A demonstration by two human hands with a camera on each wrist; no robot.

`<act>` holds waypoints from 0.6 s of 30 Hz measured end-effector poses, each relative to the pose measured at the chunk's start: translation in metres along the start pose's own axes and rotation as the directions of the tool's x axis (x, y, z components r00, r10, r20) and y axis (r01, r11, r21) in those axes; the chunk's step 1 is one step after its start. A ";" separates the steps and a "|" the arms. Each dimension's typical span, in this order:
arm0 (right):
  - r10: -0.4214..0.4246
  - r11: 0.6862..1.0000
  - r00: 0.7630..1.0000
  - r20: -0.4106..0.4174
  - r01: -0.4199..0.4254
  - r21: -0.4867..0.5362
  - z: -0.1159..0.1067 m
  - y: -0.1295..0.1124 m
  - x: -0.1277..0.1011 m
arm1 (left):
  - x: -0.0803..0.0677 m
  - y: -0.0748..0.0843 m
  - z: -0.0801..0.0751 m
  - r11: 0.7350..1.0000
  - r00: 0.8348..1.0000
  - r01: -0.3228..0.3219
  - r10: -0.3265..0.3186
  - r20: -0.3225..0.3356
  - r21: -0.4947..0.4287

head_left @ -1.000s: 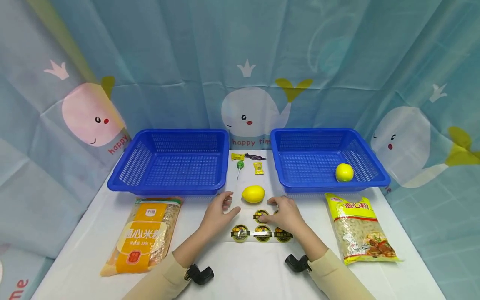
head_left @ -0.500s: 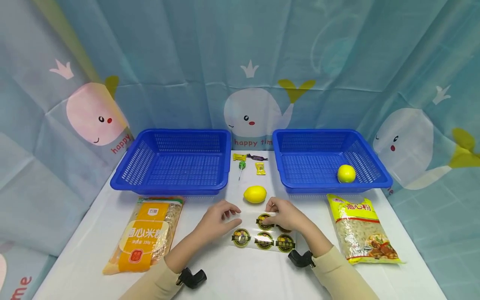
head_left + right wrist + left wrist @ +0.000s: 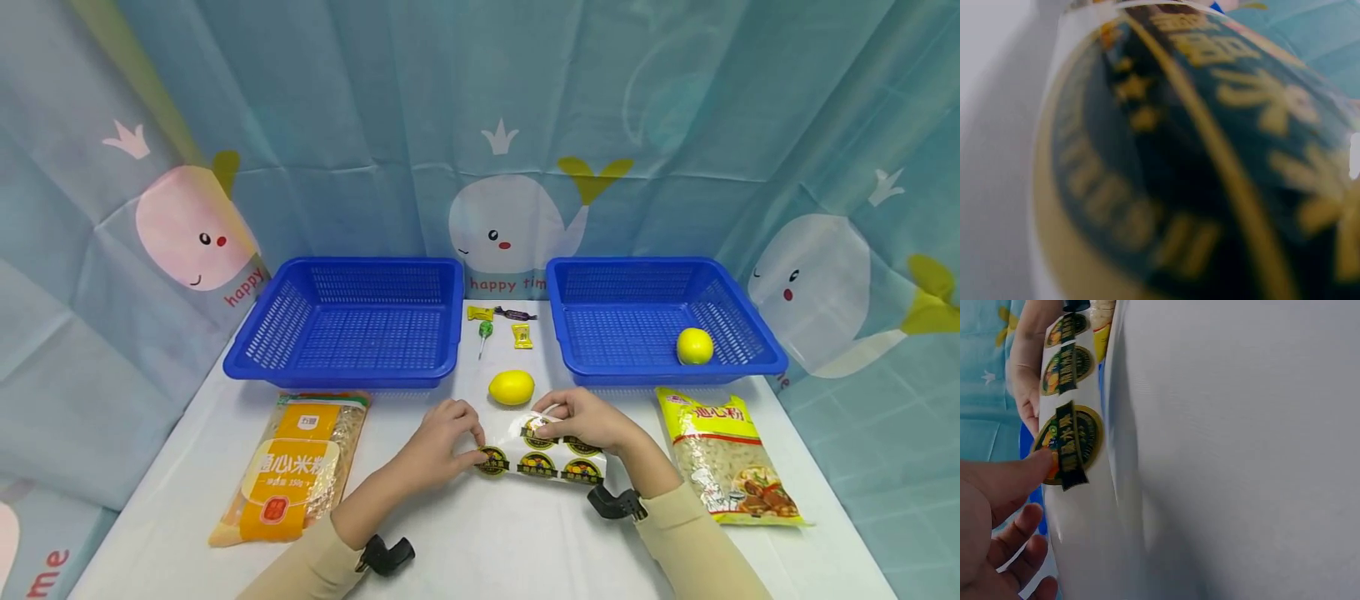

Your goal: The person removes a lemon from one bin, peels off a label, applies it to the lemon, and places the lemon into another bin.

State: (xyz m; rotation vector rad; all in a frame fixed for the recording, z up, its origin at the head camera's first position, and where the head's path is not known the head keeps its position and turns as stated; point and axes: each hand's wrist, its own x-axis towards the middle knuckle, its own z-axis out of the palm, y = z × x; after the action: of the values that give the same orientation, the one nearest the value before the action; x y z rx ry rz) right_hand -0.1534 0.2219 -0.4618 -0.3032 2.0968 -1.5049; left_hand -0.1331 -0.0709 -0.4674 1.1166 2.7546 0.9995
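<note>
A sheet of round black-and-gold fruit stickers (image 3: pixel 537 464) is raised and bent above the table in front of the lemon (image 3: pixel 512 387). My right hand (image 3: pixel 588 421) grips its upper right part, thumb on the front face and fingers behind. At the left end, my left hand (image 3: pixel 444 442) pinches the sheet by a sticker (image 3: pixel 1072 447); the left wrist view shows the thumb lying on that sticker. The right wrist view is filled by one blurred sticker (image 3: pixel 1147 156), and the right fingers are hidden there.
Two blue baskets stand at the back; the right basket (image 3: pixel 630 371) holds a yellow-green round fruit (image 3: pixel 695 346). Between them lie a lollipop (image 3: pixel 486 331) and several wrapped candies (image 3: pixel 522 337). Pasta bags flank the hands, an orange bag (image 3: pixel 288 475) left and a yellow bag (image 3: pixel 731 467) right.
The sticker sheet has come up off the table, bent, and shifted right with my right hand. My left hand, apart from the stickers before, now holds the sheet's left end.
</note>
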 end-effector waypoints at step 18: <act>-0.107 0.772 0.957 -0.269 -0.091 -0.630 0.024 0.008 0.020 | 0.004 -0.006 -0.006 0.798 0.942 0.336 -0.282 0.183 -0.501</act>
State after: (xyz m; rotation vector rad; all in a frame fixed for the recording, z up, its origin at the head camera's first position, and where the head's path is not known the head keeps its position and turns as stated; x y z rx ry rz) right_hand -0.1558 0.1958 -0.4809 -0.3469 2.8156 -0.8111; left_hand -0.1413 -0.0755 -0.4653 0.5850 2.2491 1.4665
